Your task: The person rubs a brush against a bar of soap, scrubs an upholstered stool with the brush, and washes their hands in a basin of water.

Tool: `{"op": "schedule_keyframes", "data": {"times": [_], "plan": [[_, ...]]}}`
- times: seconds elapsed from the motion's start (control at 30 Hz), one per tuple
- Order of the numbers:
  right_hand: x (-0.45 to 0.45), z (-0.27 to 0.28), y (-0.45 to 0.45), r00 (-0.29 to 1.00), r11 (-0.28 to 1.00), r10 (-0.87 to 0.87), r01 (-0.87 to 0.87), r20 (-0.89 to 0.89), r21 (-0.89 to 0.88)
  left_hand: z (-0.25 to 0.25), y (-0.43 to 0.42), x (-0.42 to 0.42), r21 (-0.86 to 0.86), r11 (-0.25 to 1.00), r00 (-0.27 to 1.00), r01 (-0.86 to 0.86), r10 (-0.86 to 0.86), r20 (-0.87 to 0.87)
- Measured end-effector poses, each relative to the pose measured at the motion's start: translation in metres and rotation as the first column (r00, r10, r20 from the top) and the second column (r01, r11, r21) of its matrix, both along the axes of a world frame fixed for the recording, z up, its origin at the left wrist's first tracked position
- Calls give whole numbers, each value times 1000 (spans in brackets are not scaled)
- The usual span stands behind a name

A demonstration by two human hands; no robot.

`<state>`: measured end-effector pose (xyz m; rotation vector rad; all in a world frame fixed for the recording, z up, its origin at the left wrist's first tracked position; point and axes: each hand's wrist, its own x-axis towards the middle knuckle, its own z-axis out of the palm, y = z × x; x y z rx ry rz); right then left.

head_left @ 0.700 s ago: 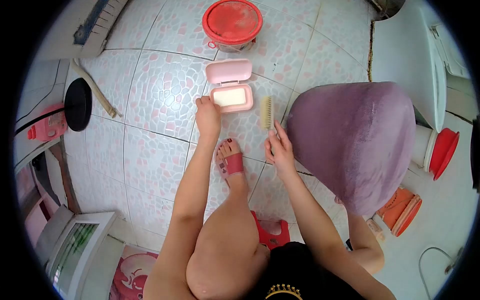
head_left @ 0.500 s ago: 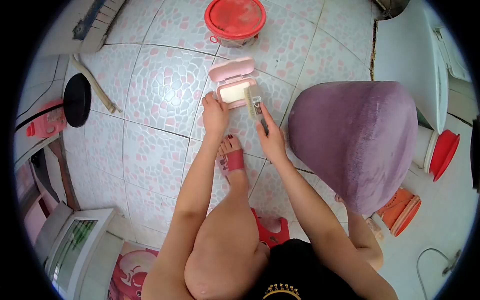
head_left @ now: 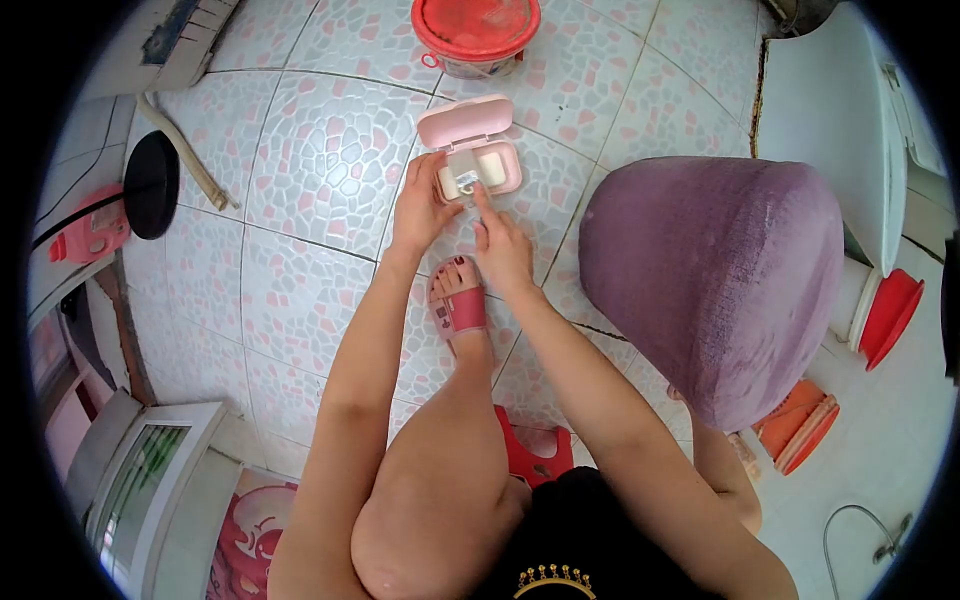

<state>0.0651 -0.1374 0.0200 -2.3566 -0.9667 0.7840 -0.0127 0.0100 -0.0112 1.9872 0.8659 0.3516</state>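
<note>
A pink soap box (head_left: 511,184) lies on the tiled floor, its hinged lid (head_left: 466,122) raised at the far side. Inside it rests a pale bar of soap (head_left: 491,167). My left hand (head_left: 422,212) grips the near left side of the box, fingers along the edge and thumb at the front. A small brush (head_left: 465,174) lies across the soap, held by my right hand (head_left: 505,250). My right index finger stretches along the top of the brush; its bristles are hidden underneath.
A red-lidded bucket (head_left: 475,35) stands beyond the box. To the right is a purple padded cushion-like seat (head_left: 705,270), with red and orange tubs behind it. My sandalled foot (head_left: 459,300) is just below my hands. A pale hose (head_left: 185,155) lies at left.
My right hand has brought the brush leftward from the box's right side onto the soap. My left hand has shifted slightly and now curls round the box edge.
</note>
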Motion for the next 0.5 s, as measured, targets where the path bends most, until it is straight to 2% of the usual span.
{"op": "schedule_keyframes", "data": {"times": [0.07,0.13,0.23,0.33,0.5], "plan": [[-7,5,9,1000,1000,15,-15,1,13,2,3,1,-192,980,998,-62,54,-45],[-10,7,11,1000,1000,4,-4,7,-4,-5,3,-1,-137,990,999,-45,44,-12],[4,5,-3,991,991,127,-128,-31,-32,-9,5,-4,-58,998,1000,-6,7,12],[27,2,-18,971,983,184,-178,151,-56,-6,6,-3,-9,1000,1000,8,-8,-6],[55,11,-34,982,997,57,-46,182,-63,6,6,-3,13,1000,993,10,-8,-116]]}}
